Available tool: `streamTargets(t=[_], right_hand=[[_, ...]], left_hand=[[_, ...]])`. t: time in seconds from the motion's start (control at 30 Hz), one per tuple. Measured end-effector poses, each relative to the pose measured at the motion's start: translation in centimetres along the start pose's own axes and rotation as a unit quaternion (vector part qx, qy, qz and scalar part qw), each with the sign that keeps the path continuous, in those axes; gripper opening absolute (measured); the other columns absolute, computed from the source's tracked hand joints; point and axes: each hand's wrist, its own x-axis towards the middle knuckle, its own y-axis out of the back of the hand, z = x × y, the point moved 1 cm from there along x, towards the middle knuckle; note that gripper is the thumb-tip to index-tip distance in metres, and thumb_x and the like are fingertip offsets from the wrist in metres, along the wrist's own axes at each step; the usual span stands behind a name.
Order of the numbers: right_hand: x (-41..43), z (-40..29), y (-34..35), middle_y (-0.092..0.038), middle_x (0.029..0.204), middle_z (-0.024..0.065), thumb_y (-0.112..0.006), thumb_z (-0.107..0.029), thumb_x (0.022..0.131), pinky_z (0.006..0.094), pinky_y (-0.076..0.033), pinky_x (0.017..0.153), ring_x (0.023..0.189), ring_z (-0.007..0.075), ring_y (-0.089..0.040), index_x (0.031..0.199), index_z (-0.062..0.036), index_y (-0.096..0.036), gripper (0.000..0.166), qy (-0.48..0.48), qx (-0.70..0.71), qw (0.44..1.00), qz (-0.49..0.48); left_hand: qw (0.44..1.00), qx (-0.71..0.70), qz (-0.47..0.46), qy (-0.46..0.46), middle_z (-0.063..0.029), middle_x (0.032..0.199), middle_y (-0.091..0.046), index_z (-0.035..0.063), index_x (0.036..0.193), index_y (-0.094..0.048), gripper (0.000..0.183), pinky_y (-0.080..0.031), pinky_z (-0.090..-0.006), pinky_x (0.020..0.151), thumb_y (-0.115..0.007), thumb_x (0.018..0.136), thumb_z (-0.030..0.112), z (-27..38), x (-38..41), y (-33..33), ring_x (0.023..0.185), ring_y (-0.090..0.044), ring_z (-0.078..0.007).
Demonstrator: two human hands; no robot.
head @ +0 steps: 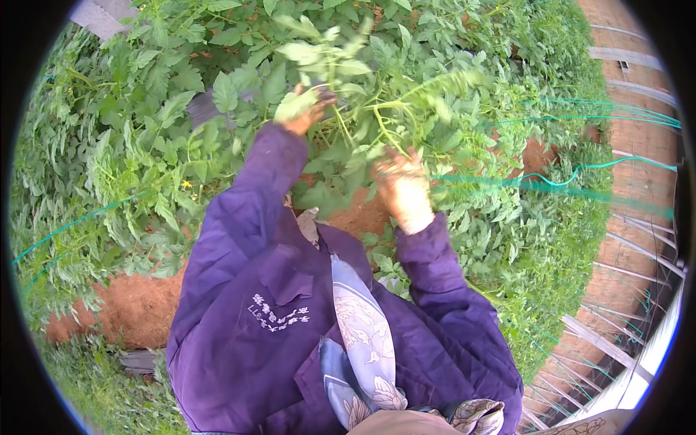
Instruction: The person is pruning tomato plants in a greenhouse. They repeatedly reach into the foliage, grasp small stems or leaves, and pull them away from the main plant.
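Note:
A leafy tomato plant stands in front of me, its upper shoots blurred by motion. My left hand is among its stems at upper centre, the fingers closed about a tomato shoot. One leaf covers part of that hand. Lower and to the right, my right hand is blurred, its fingers curled at a bent green side stem. Blurred green twine runs rightward from beside this hand. Whether its fingers grip the stem or the twine is hidden by blur.
Dense tomato foliage surrounds me, with a few yellow flowers. Reddish soil shows at lower left. More green twine stretches across the right side, near an earthen wall with pale strips. A blue patterned scarf hangs down my front.

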Motion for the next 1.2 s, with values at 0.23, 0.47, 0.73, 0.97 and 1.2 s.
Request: streamTargets(t=[0.23,0.47,0.73,0.97,1.2], right_hand=[[2.8,-4.4,-3.3,-0.058,0.077,0.0022,-0.056,-0.015,0.071,0.0348,-0.042,0.081,0.083,0.0193,-0.057,0.079,-0.012,-0.057,0.009,-0.001,0.076,0.997,-0.028],[1.6,-0.1,-1.2,-0.058,0.071,0.0134,-0.058,-0.02,0.079,0.0379,-0.044,0.064,0.068,0.0322,-0.055,0.08,-0.0061,-0.061,0.014,-0.166,0.081,0.982,0.025],[2.2,-2.6,-0.5,-0.057,0.069,0.015,-0.058,-0.015,0.078,0.0391,-0.043,0.063,0.066,0.0332,-0.054,0.079,-0.0031,-0.061,0.013,-0.188,0.099,0.976,0.055],[4.2,-6.1,-0.9,-0.059,0.072,0.0119,-0.058,-0.018,0.077,0.0381,-0.044,0.062,0.069,0.0299,-0.056,0.077,-0.0058,-0.061,0.013,-0.06,0.066,0.995,0.046],[8.5,-3.6,4.5,-0.061,0.071,0.0128,-0.058,-0.019,0.078,0.0335,-0.047,0.061,0.066,0.0277,-0.059,0.086,-0.0071,-0.065,0.016,-0.029,0.097,0.995,0.018]], left_hand=[[0.98,0.166,-0.054,0.1,-0.0111,0.109,-0.055,0.0029,0.114,-0.049,0.042,-0.039,-0.0409,0.088,-0.055,0.081,0.028,-10.6,3.3,-0.6,0.1,-0.051,-0.0247],[0.996,0.05,0.07,0.019,-0.0077,0.098,-0.056,0.0027,0.11,-0.05,0.03,-0.043,-0.0312,0.081,-0.05,0.082,0.012,-9.0,-1.3,4.5,0.089,-0.054,-0.0154],[0.697,0.647,0.201,-0.234,-0.0144,0.123,-0.043,0.001,0.125,-0.034,0.042,-0.034,-0.0312,0.096,-0.04,0.083,0.003,-16.4,-6.1,-3.7,0.115,-0.041,-0.0259],[0.977,-0.192,0.088,-0.008,-0.0208,0.127,-0.035,0.008,0.125,-0.039,0.05,-0.037,-0.0367,0.091,-0.051,0.08,0.025,-15.1,4.3,-1.6,0.109,-0.044,-0.0297],[0.948,0.295,0.016,0.114,-0.0173,0.122,-0.041,0.0065,0.12,-0.043,0.048,-0.039,-0.0383,0.087,-0.055,0.077,0.024,-13.8,-7.9,3.2,0.104,-0.047,-0.0274]])
